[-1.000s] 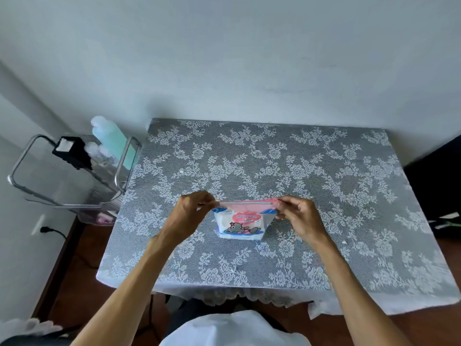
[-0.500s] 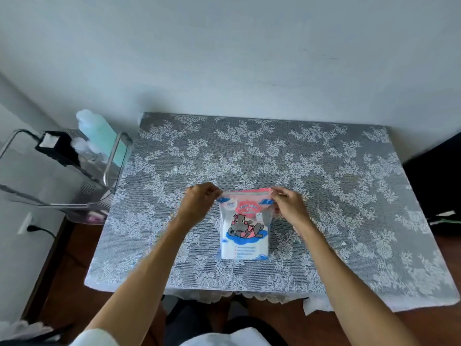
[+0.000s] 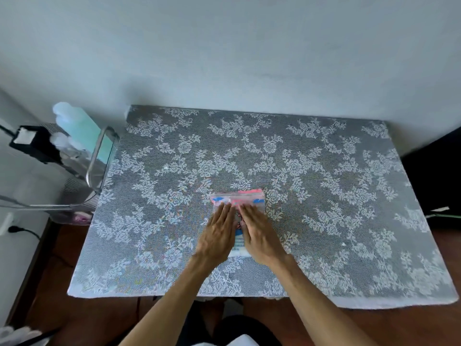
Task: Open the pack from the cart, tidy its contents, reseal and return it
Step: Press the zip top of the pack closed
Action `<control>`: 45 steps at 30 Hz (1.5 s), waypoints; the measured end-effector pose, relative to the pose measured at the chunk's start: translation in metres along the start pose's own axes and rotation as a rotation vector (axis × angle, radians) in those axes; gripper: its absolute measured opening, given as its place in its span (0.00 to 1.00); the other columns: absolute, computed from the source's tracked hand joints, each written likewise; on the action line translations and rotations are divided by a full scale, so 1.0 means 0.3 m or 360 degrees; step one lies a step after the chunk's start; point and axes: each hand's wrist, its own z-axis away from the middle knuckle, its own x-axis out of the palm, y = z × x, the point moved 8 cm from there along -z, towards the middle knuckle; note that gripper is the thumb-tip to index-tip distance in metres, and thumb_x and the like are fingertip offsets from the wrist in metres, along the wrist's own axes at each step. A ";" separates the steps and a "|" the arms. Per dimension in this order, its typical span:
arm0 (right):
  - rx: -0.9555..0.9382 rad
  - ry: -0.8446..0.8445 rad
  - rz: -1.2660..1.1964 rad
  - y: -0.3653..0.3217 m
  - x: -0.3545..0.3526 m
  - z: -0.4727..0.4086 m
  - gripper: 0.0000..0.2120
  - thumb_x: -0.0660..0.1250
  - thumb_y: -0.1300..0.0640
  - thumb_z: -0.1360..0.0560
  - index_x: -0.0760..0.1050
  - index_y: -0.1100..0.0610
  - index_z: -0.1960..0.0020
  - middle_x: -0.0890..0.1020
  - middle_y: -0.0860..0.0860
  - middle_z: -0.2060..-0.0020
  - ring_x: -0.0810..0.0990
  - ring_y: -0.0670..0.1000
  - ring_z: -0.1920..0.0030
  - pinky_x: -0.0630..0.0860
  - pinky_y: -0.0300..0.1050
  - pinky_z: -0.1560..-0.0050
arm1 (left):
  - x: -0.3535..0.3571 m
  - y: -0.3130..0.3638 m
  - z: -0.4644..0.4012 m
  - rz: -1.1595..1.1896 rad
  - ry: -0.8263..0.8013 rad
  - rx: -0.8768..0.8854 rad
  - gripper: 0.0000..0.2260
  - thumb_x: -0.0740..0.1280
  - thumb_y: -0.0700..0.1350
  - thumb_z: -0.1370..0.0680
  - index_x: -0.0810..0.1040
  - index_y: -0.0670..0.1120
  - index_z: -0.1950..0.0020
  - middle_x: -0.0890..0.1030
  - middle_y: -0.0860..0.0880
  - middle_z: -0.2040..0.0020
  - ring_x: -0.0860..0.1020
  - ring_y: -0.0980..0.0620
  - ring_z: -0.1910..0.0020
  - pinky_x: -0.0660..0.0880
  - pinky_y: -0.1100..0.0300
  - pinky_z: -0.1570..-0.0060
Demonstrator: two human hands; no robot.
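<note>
Pressing flat, not gripping: left hand (image 3: 217,235) laid palm-down on the pack (image 3: 238,199), fingers straight and close together, pointing away toward the sealed strip. Nothing pinched or curled round.

Farthest left, cart (image 3: 98,156) standing just beside the table's left edge, its metal rail level with the far half of the table; green bottle (image 3: 82,126) and a black item (image 3: 37,143) in its top tier, details blurred. Well apart from the pack, up and to the left of both hands.

Table (image 3: 324,221) under a lace cloth, pack lying flat near the middle of the front half. Long axis running away from the body; pink closure strip at the far end, crosswise, left to right. Near end largely hidden under the wrists.

Right hand (image 3: 259,237) likewise flat on the pack, fingers straight, side by side with the left and almost touching it; only a narrow band of printed front showing between them. Fingertips of both stopping just short of the strip.

Judged: contents being flattened with the seal apparently shut, though motion blur prevents certainty. For the return, left hand the nearer to the cart; pack best taken by a long edge and carried leftward.
</note>
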 end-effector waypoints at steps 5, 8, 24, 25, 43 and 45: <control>0.0180 -0.0106 0.0106 0.052 0.041 -0.008 0.29 0.45 0.45 0.18 0.50 0.59 0.22 0.52 0.56 0.22 0.46 0.53 0.22 0.45 0.48 0.22 | 0.030 -0.055 -0.010 -0.0016 -0.0048 -0.0231 0.29 0.37 0.56 0.19 0.50 0.45 0.20 0.52 0.46 0.20 0.47 0.51 0.21 0.49 0.52 0.22; 0.0292 -0.0192 0.0109 0.080 0.053 -0.011 0.32 0.44 0.42 0.19 0.45 0.57 0.21 0.47 0.55 0.22 0.40 0.52 0.23 0.39 0.46 0.23 | 0.024 -0.056 -0.018 0.0026 -0.0058 -0.0277 0.31 0.41 0.59 0.20 0.50 0.46 0.20 0.51 0.48 0.20 0.47 0.53 0.21 0.50 0.54 0.22; 0.0344 -0.0274 0.0137 0.130 0.062 -0.036 0.30 0.39 0.43 0.19 0.42 0.55 0.21 0.43 0.54 0.22 0.38 0.51 0.23 0.44 0.53 0.22 | 0.032 -0.101 -0.065 -0.0024 -0.0177 -0.0268 0.32 0.46 0.60 0.21 0.51 0.46 0.20 0.51 0.47 0.19 0.46 0.52 0.20 0.46 0.54 0.21; 0.0345 -0.0276 0.0165 0.141 0.061 -0.034 0.31 0.39 0.41 0.20 0.40 0.52 0.21 0.41 0.54 0.22 0.37 0.51 0.23 0.43 0.54 0.22 | 0.031 -0.114 -0.067 -0.0031 -0.0166 -0.0276 0.32 0.48 0.61 0.21 0.52 0.48 0.20 0.51 0.48 0.19 0.46 0.52 0.20 0.46 0.54 0.21; 0.0159 0.0045 0.0009 0.001 -0.006 -0.047 0.26 0.52 0.55 0.18 0.53 0.62 0.22 0.53 0.58 0.22 0.48 0.55 0.22 0.48 0.53 0.22 | -0.011 -0.102 -0.033 0.0057 0.0039 -0.0262 0.27 0.44 0.53 0.17 0.55 0.43 0.21 0.57 0.45 0.20 0.48 0.49 0.21 0.46 0.53 0.21; 0.0233 -0.0095 0.0087 0.038 0.043 -0.044 0.28 0.51 0.49 0.18 0.50 0.60 0.22 0.51 0.56 0.22 0.45 0.54 0.22 0.43 0.50 0.22 | 0.027 -0.135 -0.022 0.0005 -0.0024 -0.0330 0.28 0.45 0.56 0.18 0.52 0.45 0.20 0.52 0.48 0.20 0.44 0.53 0.21 0.42 0.52 0.21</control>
